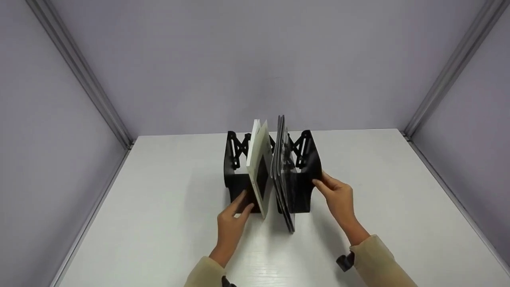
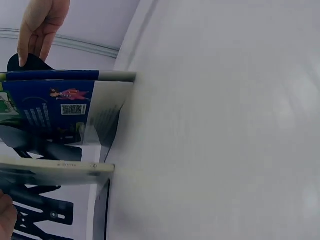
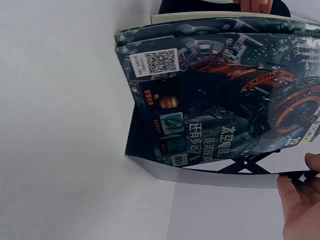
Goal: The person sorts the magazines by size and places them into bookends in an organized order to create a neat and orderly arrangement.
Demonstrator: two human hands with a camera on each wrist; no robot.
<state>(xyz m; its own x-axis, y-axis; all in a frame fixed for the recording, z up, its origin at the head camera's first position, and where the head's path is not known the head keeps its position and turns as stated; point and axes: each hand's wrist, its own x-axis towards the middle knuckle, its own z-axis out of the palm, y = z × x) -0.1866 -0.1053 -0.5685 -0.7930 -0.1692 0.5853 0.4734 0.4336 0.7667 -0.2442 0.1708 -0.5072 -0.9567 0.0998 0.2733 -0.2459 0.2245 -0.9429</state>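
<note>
A black expandable book rack (image 1: pixel 310 159) with crossed folding arms stands on the table. My right hand (image 1: pixel 339 197) pinches the edge of its right end panel, thumb on the inner side and fingers outside, as the right wrist view also shows. Several thin magazines (image 3: pixel 240 95) with a dark printed cover lean against one another in the rack's right half. A pale book (image 1: pixel 255 167) leans in the left half, a gap between it and the magazines. My left hand (image 1: pixel 231 228) is beside that book's left face, over the rack's base, thumb and fingers apart, fingertips right at the book.
The white table (image 1: pixel 159 223) spreads on both sides of the rack and in front of it. Grey panels (image 1: pixel 259 63) wall in the back and both sides. A blue back cover (image 2: pixel 55 107) shows among the standing volumes in the left wrist view.
</note>
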